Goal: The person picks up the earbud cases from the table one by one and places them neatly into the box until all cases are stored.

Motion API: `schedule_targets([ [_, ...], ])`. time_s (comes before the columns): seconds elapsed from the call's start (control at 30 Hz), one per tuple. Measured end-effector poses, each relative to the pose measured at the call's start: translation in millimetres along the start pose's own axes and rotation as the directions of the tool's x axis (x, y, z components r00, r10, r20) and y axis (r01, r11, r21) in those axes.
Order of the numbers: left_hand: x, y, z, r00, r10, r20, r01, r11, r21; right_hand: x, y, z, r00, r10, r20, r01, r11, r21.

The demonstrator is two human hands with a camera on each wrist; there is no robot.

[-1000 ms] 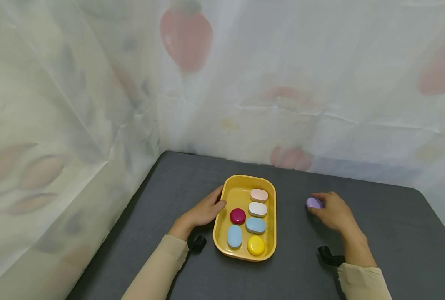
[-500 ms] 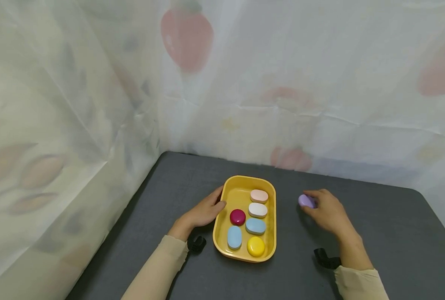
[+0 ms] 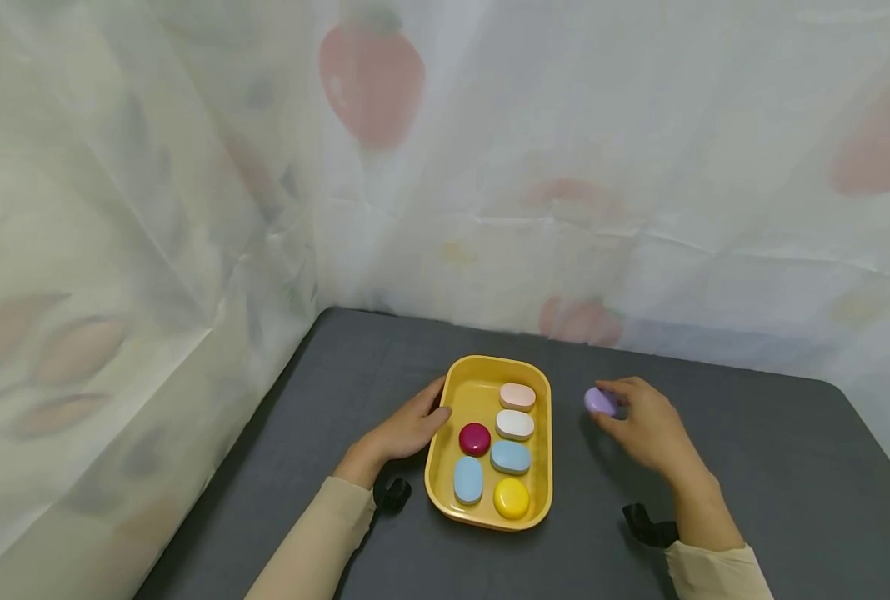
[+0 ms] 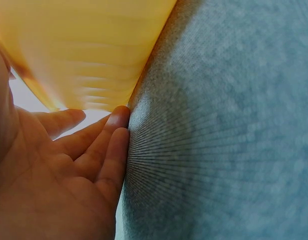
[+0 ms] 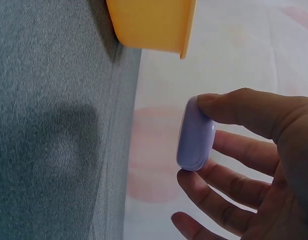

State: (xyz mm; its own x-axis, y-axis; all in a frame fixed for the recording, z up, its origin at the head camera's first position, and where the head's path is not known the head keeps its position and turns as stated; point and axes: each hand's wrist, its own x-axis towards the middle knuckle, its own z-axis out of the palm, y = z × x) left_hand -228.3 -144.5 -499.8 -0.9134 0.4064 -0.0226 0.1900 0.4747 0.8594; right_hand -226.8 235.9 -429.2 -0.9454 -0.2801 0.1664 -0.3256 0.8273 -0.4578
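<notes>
A yellow tray (image 3: pixel 469 396) lies on the dark table. My left hand (image 3: pixel 402 431) holds its left side, thumb over the rim; in the left wrist view the fingers reach along the outer wall (image 4: pixel 98 50). Off the tray's right side, my right hand (image 3: pixel 651 429) pinches a smooth lilac pill-shaped piece (image 5: pixel 195 137) between thumb and fingers, raised over the table. In the tray lie similar rounded pieces: pink (image 3: pixel 517 397), white (image 3: pixel 515 424), dark red (image 3: pixel 474 439), yellow (image 3: pixel 512 497) and two light blue ones, one lying crosswise (image 3: pixel 510 457) and one lengthwise (image 3: pixel 468 480).
The grey table (image 3: pixel 370 358) is bounded by a pale printed curtain (image 3: pixel 640 183) at the back and another sheet (image 3: pixel 115 250) on the left. Black straps (image 3: pixel 649 527) sit at both wrists.
My right hand has moved left toward the tray, carrying the lilac piece. The left hand keeps its place on the tray, and the pieces inside lie as before.
</notes>
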Motion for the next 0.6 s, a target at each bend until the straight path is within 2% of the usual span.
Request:
schedule_targets([
  [0.4, -1.0, -0.3, -1.4, 1.000, 0.009, 0.004, -0.009, 1.000, -0.025, 0.8, -16, 7, 0.997, -0.058, -0.040, 0.060, 0.998, 0.029],
  [0.6, -0.4, 1.2, -0.8, 1.000, 0.013, 0.002, -0.013, 0.999, -0.032, 0.0, -24, 11, 0.997, -0.065, -0.037, 0.066, 0.997, 0.043],
])
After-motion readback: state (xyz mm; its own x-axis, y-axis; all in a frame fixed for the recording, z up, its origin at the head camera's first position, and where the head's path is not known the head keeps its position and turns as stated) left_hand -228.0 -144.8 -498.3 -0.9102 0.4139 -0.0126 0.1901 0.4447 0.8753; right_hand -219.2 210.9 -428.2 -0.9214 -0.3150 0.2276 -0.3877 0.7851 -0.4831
